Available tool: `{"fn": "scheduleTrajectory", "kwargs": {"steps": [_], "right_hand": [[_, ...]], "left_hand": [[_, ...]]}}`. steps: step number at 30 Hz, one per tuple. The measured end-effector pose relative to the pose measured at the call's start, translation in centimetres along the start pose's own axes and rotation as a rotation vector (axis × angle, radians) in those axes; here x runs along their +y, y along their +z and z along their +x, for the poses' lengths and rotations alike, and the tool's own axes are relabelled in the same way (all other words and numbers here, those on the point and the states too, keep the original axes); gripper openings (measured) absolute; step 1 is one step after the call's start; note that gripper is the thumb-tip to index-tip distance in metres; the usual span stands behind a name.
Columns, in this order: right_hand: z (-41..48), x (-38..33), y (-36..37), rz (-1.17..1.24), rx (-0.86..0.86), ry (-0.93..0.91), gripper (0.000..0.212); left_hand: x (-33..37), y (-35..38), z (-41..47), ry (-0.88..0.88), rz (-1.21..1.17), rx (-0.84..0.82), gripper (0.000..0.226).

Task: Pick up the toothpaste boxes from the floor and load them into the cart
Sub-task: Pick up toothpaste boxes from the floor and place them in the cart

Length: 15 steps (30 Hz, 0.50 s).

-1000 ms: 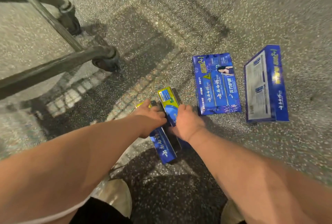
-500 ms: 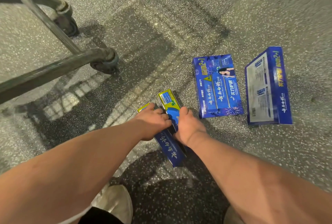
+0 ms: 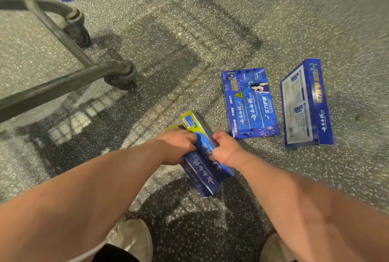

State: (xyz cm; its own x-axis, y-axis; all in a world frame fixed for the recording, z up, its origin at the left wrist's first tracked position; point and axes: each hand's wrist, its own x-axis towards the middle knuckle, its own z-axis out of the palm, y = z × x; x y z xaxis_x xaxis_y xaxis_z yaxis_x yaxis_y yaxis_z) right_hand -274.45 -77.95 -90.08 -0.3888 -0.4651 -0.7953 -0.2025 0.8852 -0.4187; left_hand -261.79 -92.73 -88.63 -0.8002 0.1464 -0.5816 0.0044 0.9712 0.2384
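1. Well, I had the left hand (image 3: 179,146) curled over the left side of the slim toothpaste boxes (image 3: 205,152), and the right hand (image 3: 226,150) gripping their right edge.
2. Those two boxes sat stacked between both hands, low over the floor (image 3: 210,30); I couldn't tell whether the lower one touched it.
3. Right of the right hand, the nearer multipack (image 3: 250,104) lay flat close by, with the farther multipack (image 3: 305,104) beyond it.
4. Off to the left stood the cart frame (image 3: 63,85).
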Motion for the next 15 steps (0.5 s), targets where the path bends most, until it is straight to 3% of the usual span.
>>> {"fn": "scheduleTrajectory", "kwargs": {"steps": [10,13,15], "right_hand": [[-0.3,-0.6,-0.4,-0.236,-0.004,-0.086,0.061],[-0.2,-0.4,-0.5,-0.210,0.022,-0.089,0.062],[-0.5,0.0,-0.7,-0.246,0.005,-0.103,0.075]], "left_hand": [[1.0,-1.1,1.1,-0.078,0.092,0.107,0.033],[1.0,-1.2,1.5,-0.075,0.123,0.167,0.049],[0.5,-0.9,1.3,-0.054,0.086,0.204,0.062]]}}
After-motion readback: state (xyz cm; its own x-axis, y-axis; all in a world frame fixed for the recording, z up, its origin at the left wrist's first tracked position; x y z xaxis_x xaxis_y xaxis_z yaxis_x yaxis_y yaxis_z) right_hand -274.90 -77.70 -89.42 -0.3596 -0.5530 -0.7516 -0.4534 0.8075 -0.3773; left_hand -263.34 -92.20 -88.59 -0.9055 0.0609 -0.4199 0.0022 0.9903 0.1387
